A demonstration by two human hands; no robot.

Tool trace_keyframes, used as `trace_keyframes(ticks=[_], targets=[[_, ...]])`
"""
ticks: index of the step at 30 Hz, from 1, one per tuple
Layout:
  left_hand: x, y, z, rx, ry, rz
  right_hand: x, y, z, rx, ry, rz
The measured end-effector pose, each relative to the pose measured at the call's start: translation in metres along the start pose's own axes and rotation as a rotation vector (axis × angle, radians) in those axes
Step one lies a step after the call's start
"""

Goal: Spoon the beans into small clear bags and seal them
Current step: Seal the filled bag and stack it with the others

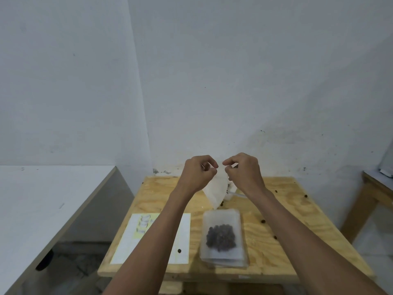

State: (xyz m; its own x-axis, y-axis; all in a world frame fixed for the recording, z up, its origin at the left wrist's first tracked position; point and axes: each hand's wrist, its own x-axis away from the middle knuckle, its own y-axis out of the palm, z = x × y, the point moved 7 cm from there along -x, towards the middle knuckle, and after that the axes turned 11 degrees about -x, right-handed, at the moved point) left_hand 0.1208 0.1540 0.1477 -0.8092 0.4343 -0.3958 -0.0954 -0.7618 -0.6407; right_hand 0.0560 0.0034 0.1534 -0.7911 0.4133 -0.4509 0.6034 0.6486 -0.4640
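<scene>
While we hold both hands up over the far part of the wooden table (276, 226), our left hand (196, 174) and our right hand (244, 172) each pinch the top edge of a small bag (214, 189) between thumb and fingers. This bag hangs down from our fingers, so its long side runs up and down, with its open end at the top and its bottom corner pointing at the table. It looks pale and we cannot tell if any beans are in it. Closer to us than the hanging bag, another bag (222, 237) lies flat on the table with a dark heap of beans (221, 234) inside; its long side runs away from us. Left of that flat bag lies a white sheet (182, 237), partly under our left arm. A few loose beans (263, 221) are scattered on the table to the right of the flat bag.
</scene>
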Motion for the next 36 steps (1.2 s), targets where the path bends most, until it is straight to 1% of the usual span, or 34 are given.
trace_keyframes(ticks=[3,5,7,9,12,16,19,25,28,32,34,36], targets=[[0.005,-0.006,0.002,0.016,0.106,0.089,-0.001,-0.003,-0.008,-0.067,-0.038,-0.036],[0.008,-0.005,0.005,0.046,0.18,0.085,-0.002,-0.002,-0.015,-0.117,-0.047,-0.064],[0.008,-0.004,0.009,0.013,0.249,0.058,-0.007,-0.001,-0.02,-0.178,-0.046,-0.074],[0.008,-0.007,0.012,-0.015,0.281,0.065,-0.012,0.0,-0.024,-0.231,-0.04,-0.09],[0.005,-0.011,0.004,-0.028,0.246,0.103,-0.013,0.0,-0.023,-0.318,0.018,-0.121],[0.005,-0.005,-0.006,-0.045,0.18,0.071,-0.011,0.004,-0.014,-0.434,0.095,-0.147],[0.004,0.001,-0.015,-0.066,0.159,0.091,-0.01,0.01,-0.01,-0.48,0.12,-0.183],[0.005,0.006,-0.022,-0.123,0.227,0.216,-0.01,0.017,0.007,-0.555,0.222,-0.208],[0.006,0.01,-0.023,-0.137,0.257,0.23,-0.01,0.02,0.012,-0.587,0.237,-0.238],[0.01,0.015,-0.027,-0.166,0.284,0.231,-0.01,0.023,0.02,-0.666,0.297,-0.217],[0.011,0.018,-0.031,-0.177,0.271,0.224,-0.01,0.025,0.025,-0.722,0.338,-0.213],[0.009,0.018,-0.038,-0.167,0.221,0.224,-0.012,0.024,0.035,-0.723,0.379,-0.178]])
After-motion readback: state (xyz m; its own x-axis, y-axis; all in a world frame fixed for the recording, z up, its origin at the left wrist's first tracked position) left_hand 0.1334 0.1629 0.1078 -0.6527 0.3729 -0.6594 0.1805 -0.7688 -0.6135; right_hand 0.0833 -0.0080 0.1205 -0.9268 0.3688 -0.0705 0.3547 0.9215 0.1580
